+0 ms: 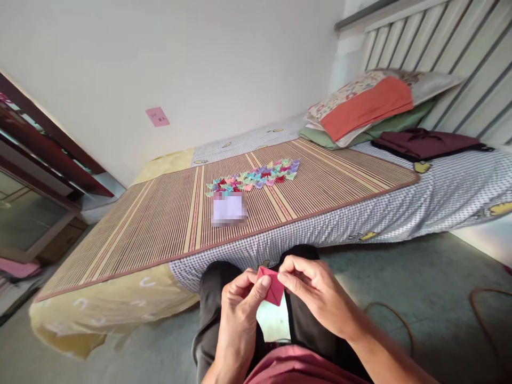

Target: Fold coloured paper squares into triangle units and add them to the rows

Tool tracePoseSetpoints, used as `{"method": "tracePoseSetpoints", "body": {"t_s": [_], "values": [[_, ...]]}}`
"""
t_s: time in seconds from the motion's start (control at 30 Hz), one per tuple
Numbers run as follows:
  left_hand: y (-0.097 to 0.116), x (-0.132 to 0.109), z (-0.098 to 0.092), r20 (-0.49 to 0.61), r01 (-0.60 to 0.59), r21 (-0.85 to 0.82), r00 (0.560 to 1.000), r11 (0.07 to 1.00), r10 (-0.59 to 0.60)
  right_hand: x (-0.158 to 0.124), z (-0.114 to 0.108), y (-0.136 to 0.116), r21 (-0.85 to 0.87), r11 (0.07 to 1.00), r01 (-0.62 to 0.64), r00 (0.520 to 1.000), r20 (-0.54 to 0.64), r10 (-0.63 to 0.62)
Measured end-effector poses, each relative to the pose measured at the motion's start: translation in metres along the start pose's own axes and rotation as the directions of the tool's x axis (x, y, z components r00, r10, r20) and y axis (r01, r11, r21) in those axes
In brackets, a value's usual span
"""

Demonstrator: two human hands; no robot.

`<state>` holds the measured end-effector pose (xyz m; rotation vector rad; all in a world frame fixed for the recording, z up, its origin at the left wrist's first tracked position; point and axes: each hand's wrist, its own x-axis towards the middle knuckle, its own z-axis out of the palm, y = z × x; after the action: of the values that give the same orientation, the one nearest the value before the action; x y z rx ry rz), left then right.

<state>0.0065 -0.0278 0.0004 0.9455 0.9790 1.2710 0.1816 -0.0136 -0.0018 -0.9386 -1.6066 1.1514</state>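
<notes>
A small folded red paper square (pixel 274 291) with crease lines is held above my lap. My left hand (pixel 242 304) pinches its left side, thumb on top. The fingers of my right hand (pixel 310 282) are closed at the paper's upper right edge, thumb and fingertip pressed together there. On the bed mat, rows of small folded papers (pixel 260 176) in many colours lie in a long band. A pale, blurred-out rectangle (pixel 229 208) sits just in front of them.
The bed (pixel 148 224) with its striped mat spans the view before my knees. Pillows (pixel 360 106) and a dark maroon folded cloth (pixel 428 143) lie at its right end. A cable (pixel 394 312) runs over the floor at the right.
</notes>
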Motion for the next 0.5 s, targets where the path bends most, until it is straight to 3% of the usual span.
{"method": "tracePoseSetpoints", "body": {"t_s": [0.1,0.2,0.37,0.5], "values": [[0.002,0.007,-0.005,-0.026,0.054,-0.039,0.998,0.998,-0.055,0.006,-0.002,-0.001,-0.093,0.994,0.061,0.997,0.045,-0.057],[0.003,0.014,-0.01,0.005,0.075,-0.048,0.997,0.996,-0.075,0.013,-0.008,0.0,-0.097,0.995,0.033,0.994,0.11,-0.023],[-0.002,0.025,-0.007,-0.032,0.021,-0.043,0.999,0.999,-0.023,0.016,-0.008,0.01,0.027,0.997,-0.074,0.995,0.064,0.072],[-0.003,0.034,-0.001,-0.062,0.063,-0.074,0.996,0.995,-0.068,0.015,-0.004,0.018,-0.064,0.997,-0.032,0.999,-0.017,0.031]]}}
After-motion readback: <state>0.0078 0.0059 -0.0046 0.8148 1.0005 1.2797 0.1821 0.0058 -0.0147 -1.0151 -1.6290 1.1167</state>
